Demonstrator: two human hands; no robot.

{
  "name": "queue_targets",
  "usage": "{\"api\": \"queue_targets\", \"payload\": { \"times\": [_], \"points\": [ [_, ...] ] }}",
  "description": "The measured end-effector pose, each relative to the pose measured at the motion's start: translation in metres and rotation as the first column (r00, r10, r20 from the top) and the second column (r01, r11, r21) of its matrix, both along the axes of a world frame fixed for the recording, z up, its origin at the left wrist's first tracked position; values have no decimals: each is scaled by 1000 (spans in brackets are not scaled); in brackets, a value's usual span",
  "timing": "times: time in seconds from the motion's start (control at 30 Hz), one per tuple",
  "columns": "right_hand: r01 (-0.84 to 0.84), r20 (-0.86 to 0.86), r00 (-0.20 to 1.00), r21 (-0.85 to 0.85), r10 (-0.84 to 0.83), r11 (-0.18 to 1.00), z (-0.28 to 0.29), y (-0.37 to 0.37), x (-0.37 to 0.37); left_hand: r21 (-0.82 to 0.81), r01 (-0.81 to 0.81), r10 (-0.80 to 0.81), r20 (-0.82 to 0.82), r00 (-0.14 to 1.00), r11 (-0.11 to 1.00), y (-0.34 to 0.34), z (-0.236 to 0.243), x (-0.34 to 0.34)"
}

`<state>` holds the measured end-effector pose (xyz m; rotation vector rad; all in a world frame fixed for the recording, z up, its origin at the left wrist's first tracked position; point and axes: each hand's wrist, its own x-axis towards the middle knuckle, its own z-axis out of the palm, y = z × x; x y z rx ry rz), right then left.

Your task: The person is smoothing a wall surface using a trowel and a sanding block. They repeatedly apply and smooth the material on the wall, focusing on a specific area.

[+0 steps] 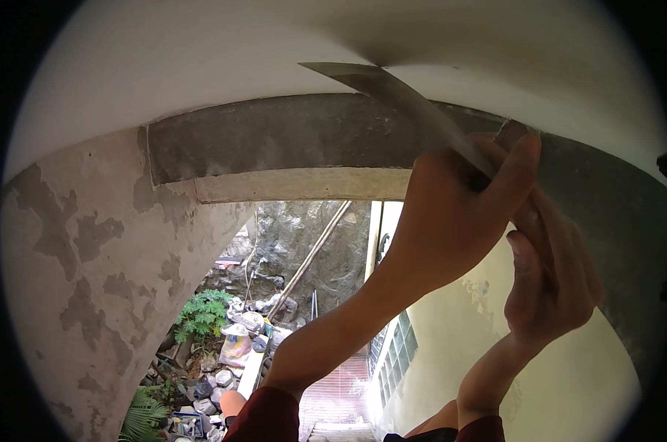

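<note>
Overhead, a flat metal scraper with a broad blade [389, 96] angles up to the left, its thin edge at the white ceiling [201, 59] just above a dark grey band [260, 132]. My left hand [459, 214] is closed round the scraper, its thumb along the upper end of the handle. My right hand [551, 287] is below and to the right, fingers wrapped round the lower part of the handle [531, 217]. Much of the handle is hidden by both hands.
A peeling wall [76, 280] rises on the left, a pale wall [444, 353] on the right. Beyond the opening below are a rough rock wall [326, 243], a leaning pole [304, 265], a green plant [201, 313], rubble [223, 379] and a reddish walkway [337, 387] with steps.
</note>
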<state>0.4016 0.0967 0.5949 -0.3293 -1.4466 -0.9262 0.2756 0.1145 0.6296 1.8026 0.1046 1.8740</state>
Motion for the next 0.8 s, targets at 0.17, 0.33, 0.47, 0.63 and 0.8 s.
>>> {"api": "queue_targets", "payload": {
  "times": [0.17,0.33,0.47,0.63,0.8],
  "points": [
    [-24,74,997,-26,26,999,-1,0,3,11,27,-27,4,1000,1000,-1,-4,0],
    [-58,84,995,-41,61,997,1,7,3,-40,-7,8,38,999,999,1,-4,1],
    [-44,29,999,-62,46,997,1,9,4,-29,-10,9,-20,1000,1000,0,-4,1],
    [-40,66,997,-62,44,997,1,6,4,-27,53,-54,-13,998,998,2,-1,0],
    [-7,166,986,-52,16,999,7,-3,6,-56,56,-57,-20,998,997,-2,1,3]
  ]
}}
